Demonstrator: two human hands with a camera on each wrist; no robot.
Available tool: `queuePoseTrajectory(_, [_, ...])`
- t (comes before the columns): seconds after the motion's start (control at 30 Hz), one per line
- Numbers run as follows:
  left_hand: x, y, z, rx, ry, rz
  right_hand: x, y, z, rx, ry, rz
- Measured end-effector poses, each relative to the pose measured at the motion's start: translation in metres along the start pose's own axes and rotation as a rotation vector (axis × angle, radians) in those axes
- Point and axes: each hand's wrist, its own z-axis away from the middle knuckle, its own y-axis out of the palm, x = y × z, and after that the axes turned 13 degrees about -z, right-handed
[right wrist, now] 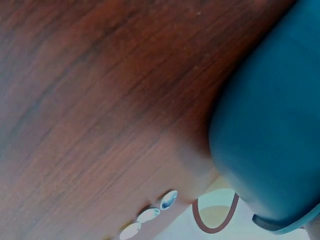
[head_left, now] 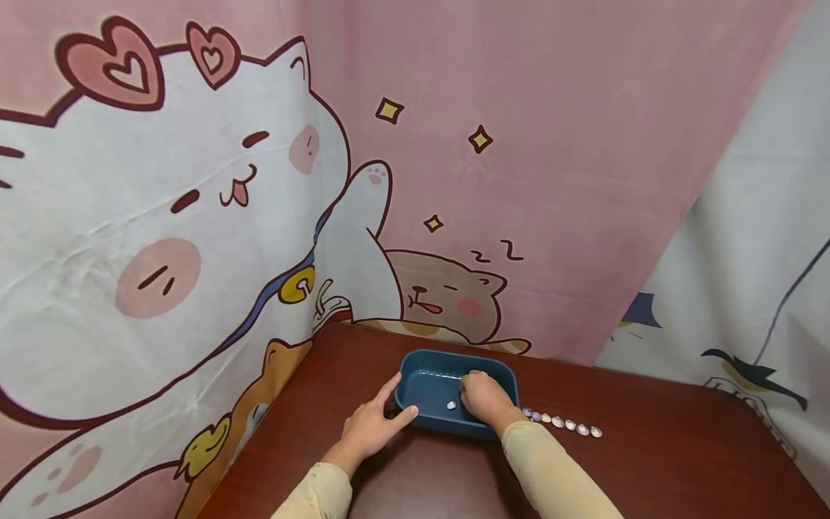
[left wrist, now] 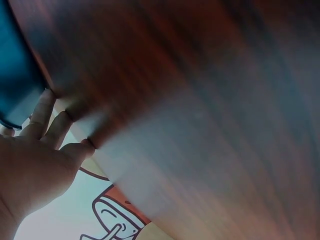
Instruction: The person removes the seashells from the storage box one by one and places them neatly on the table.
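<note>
A blue-green rectangular basin [head_left: 424,414] stands on the table. My left hand [head_left: 376,424] is at the basin's left end, thumb and fingers spread apart and touching its rim. In the left wrist view, the left hand [left wrist: 37,160] has its fingertips beside the basin wall [left wrist: 15,65]. My right hand [head_left: 485,396] reaches down inside the basin with bent fingers; its fingertips are hidden, so whether it pinches something does not show. One small whitish seashell [head_left: 451,405] lies on the basin floor, left of that hand.
Right of the basin, several small white and purplish shells [head_left: 558,422] form a row on the brown wooden table [head_left: 681,447]. Some of these shells [right wrist: 148,215] also appear in the right wrist view. A printed cat curtain [head_left: 551,180] hangs behind the table.
</note>
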Motion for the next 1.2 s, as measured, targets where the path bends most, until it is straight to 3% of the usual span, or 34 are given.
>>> queuePoseTrajectory(0.73, [-0.001,-0.001,0.001,0.001,-0.001,-0.001,0.002,-0.010,0.006,-0.010,0.082,-0.154])
queuePoseTrajectory(0.9, [0.000,0.001,0.002,-0.034,0.025,0.008,0.001,-0.012,0.008,-0.018,0.061,-0.104])
queuePoseTrajectory(1.03, [-0.001,0.002,0.002,-0.036,0.019,0.016,0.000,-0.017,0.011,-0.069,0.027,-0.065])
queuePoseTrajectory(1.2, [-0.002,0.000,0.001,-0.003,-0.007,0.016,-0.004,-0.042,0.020,-0.120,-0.018,-0.093])
